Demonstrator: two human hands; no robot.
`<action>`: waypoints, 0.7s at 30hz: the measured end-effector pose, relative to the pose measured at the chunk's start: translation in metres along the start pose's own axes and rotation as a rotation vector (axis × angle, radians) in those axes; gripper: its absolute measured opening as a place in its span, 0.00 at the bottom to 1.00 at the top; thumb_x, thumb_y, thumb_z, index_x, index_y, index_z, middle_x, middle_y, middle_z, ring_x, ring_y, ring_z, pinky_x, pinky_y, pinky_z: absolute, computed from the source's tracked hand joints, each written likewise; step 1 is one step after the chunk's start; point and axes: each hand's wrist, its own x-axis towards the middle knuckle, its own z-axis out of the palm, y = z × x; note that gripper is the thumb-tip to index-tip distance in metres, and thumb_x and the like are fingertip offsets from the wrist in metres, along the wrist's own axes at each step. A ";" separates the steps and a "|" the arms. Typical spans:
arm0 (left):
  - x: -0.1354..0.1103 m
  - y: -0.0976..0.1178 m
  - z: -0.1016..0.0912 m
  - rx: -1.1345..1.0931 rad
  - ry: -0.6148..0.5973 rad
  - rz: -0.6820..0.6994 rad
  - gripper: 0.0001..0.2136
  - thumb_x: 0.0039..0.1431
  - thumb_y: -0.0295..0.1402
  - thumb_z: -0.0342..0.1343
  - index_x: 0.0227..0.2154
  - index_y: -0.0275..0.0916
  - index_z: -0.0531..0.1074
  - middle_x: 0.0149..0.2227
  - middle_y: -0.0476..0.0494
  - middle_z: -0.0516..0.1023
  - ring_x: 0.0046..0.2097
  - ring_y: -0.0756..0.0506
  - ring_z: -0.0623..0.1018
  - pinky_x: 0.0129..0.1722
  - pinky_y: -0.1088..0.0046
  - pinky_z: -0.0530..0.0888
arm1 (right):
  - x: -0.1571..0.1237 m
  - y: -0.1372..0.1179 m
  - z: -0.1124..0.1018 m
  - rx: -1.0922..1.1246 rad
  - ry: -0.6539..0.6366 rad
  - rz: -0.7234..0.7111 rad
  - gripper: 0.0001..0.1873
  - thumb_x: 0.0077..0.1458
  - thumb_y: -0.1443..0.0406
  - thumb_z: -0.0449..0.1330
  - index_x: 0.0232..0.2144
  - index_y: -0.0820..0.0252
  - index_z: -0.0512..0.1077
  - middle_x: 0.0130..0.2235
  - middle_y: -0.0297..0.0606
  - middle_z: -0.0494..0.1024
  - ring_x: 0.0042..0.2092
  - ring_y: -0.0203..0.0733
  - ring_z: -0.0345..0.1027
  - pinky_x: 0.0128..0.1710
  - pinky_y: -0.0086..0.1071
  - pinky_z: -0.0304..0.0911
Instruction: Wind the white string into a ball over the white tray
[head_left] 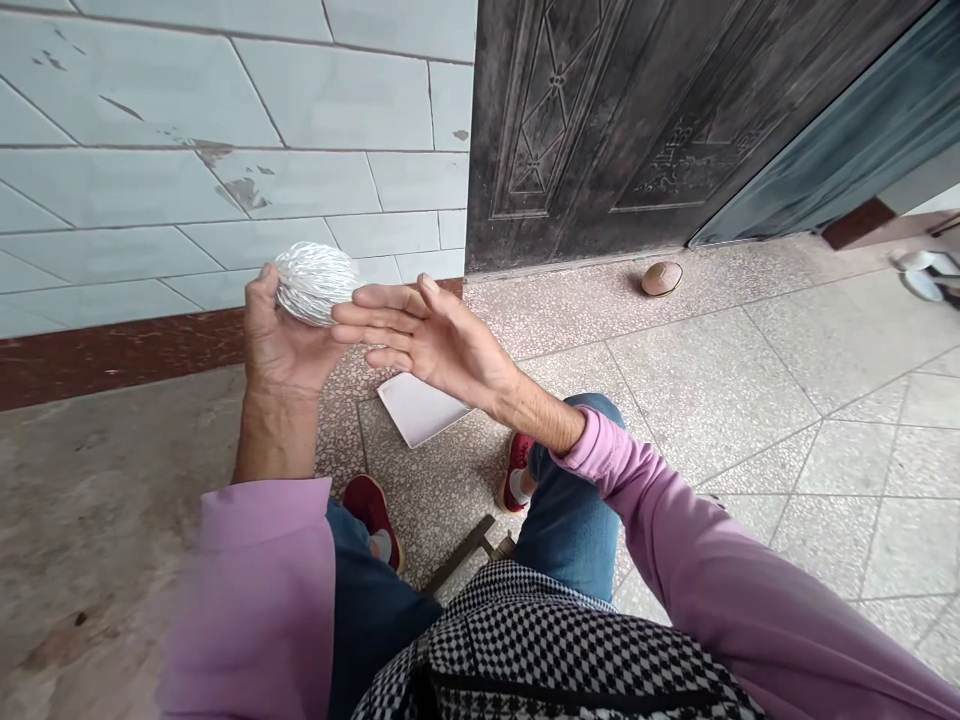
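A ball of shiny silvery-white strands [316, 283], possibly yarn or cord, sits in my left hand [291, 350]. The thumb presses on its left side, and the palm faces up beneath it. My right hand [454, 345] is open, with its fingers stretched out to the left. Its fingertips reach the lower right side of the ball; whether they touch it I cannot tell. Below the hands, a flat white rectangular thing [421, 408] lies on the floor, partly covered by the right hand.
White wall tiles [315, 100] and a dark carved door [585, 130] stand ahead. A pinkish oval object [661, 279] lies on the speckled floor [690, 370] by the door. Between my legs is part of a stool-like frame [465, 550]. Pale objects [926, 275] stand at the far right.
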 end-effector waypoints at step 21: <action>-0.006 -0.036 0.015 0.024 -0.193 -0.148 0.36 0.68 0.65 0.77 0.62 0.41 0.80 0.62 0.24 0.89 0.55 0.29 0.86 0.38 0.62 0.84 | 0.069 0.052 -0.132 -0.689 0.124 -0.078 0.12 0.90 0.59 0.70 0.51 0.62 0.79 0.41 0.37 0.85 0.40 0.39 0.80 0.42 0.27 0.77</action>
